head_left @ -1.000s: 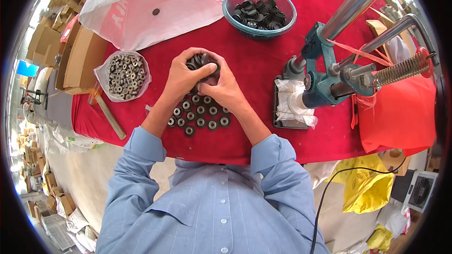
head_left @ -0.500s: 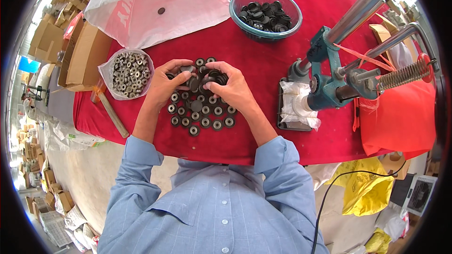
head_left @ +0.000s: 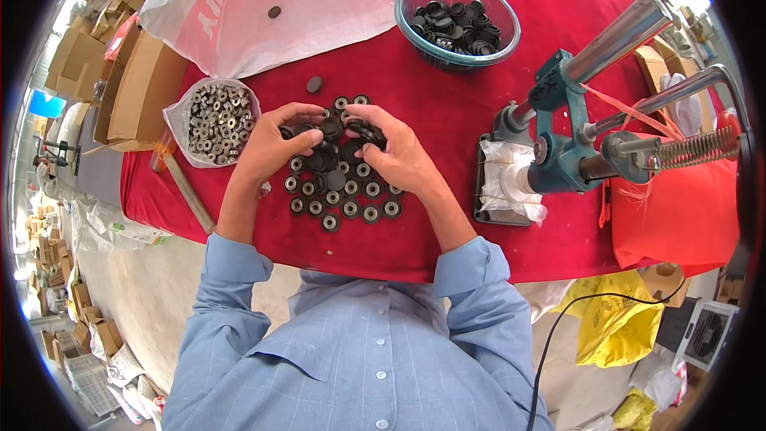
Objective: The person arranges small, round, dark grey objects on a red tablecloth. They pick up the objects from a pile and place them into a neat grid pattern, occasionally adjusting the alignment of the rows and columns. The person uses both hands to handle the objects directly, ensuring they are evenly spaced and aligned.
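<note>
Both hands are over a pile of black round caps [head_left: 331, 161] on the red cloth. My left hand [head_left: 275, 144] curls at the pile's left side, dark caps between its thumb and fingers; how many is hidden. My right hand [head_left: 399, 152] is closed on several black caps [head_left: 367, 134] bunched between thumb and fingers. Toward me lie several black caps with metal ring centres [head_left: 349, 207], spread in loose rows. One plain black disc [head_left: 314, 84] lies apart, beyond my left fingers.
Left of my hands are a bag of small metal bushings [head_left: 214, 124] and a wooden-handled hammer [head_left: 187, 191]. Farther off are a white sack [head_left: 295, 32] and a clear bowl [head_left: 511, 44] of black caps. A teal hand press [head_left: 558, 140] stands at right, beside a red bag [head_left: 674, 215].
A black disc that was at my left fingertips now lies alone on the cloth, farther from me. My left hand has shifted slightly down; my right hand still holds its caps. The view has shifted slightly.
</note>
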{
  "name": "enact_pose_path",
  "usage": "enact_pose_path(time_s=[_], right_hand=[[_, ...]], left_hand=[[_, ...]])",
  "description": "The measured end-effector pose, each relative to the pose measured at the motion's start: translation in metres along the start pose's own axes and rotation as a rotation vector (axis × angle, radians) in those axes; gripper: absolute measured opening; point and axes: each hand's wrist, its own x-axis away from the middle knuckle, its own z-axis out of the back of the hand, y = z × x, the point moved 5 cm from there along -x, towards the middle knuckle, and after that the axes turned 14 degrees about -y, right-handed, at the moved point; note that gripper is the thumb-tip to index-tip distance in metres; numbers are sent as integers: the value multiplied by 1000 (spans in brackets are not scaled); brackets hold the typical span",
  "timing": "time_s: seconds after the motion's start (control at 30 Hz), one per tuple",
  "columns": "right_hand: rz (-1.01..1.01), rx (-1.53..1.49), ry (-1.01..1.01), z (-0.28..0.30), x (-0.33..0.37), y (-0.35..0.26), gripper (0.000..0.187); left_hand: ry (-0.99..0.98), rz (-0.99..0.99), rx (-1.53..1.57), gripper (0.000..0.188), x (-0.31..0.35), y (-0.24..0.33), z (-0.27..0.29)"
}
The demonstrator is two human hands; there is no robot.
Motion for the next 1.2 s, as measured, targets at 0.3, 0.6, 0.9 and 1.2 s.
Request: enact_pose_path(time_s=[0.3, 0.6, 0.9, 1.2], right_hand=[[-17, 32, -129, -3, 5, -10, 75], [-53, 137, -123, -4, 9, -17, 50], [101, 791, 8, -24, 11, -18, 46], [149, 926, 25, -42, 4, -24, 40]], left_hand=[[-6, -2, 155, 50, 10, -1, 2], [-148, 79, -173, 42, 9, 3, 3], [-68, 6, -569, 29, 15, 3, -8], [-101, -42, -447, 27, 13, 4, 21]])
